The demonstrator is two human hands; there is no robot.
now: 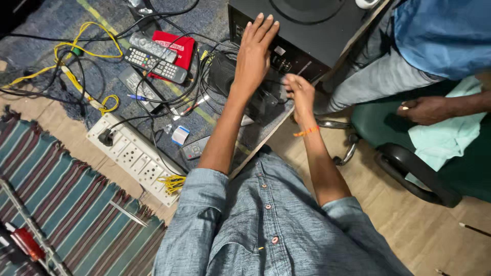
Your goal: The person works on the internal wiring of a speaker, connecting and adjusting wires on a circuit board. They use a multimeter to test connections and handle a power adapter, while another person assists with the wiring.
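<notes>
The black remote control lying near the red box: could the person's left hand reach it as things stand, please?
Probably yes. The left hand rests flat on the black device, holding nothing, and the black remote control lies uncovered to its left; only loose cables run between them.

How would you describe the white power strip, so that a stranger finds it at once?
Start at the striped rug at lower left. Beside its upper edge lies the white power strip, long and slanted. Only it has rows of sockets, one black plug and yellow wires at its end.

An electronics repair workshop: tangled cables (76,56), remote controls (156,65), a power strip (135,156) on the bench.
</notes>
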